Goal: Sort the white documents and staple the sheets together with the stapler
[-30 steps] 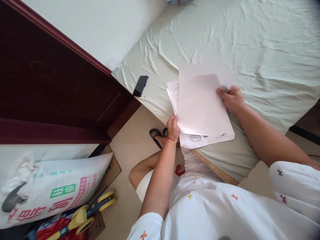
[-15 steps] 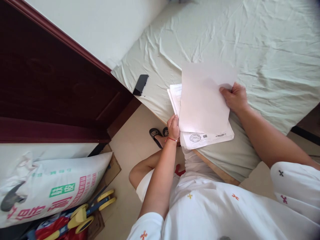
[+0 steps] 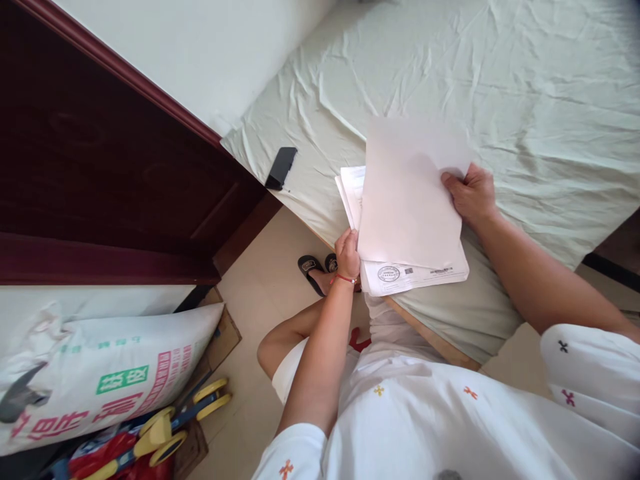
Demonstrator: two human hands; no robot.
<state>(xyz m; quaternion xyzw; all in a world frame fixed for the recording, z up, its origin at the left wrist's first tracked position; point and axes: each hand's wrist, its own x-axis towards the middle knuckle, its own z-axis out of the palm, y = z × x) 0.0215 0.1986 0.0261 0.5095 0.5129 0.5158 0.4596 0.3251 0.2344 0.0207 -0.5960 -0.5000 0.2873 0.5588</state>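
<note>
My right hand point(image 3: 471, 193) pinches a blank-looking sheet of paper point(image 3: 413, 200) at its right edge, thumb on top and fingers hidden beneath. That sheet lies slanted over a stack of printed papers point(image 3: 423, 279), whose lower strip shows a round stamp and small dark print. My left hand point(image 3: 347, 252), wearing a red string bracelet, is closed on the left edge of the stack, close to the sheet's lower left corner. More pages of the stack stick out at upper left. The papers are over the edge of the bed.
A pale green bedsheet point(image 3: 540, 107) covers the bed. A black phone-like object point(image 3: 281, 168) rests near its left corner. At left are a dark red wooden panel point(image 3: 100, 147), a printed white sack point(image 3: 125, 367) and a yellow-and-blue wheeled toy point(image 3: 165, 433). Slippered feet point(image 3: 314, 275) show below.
The top sheet has shifted very slightly, its lower edge tilting a little against the stack. Both hands keep their hold in nearly the same places.
</note>
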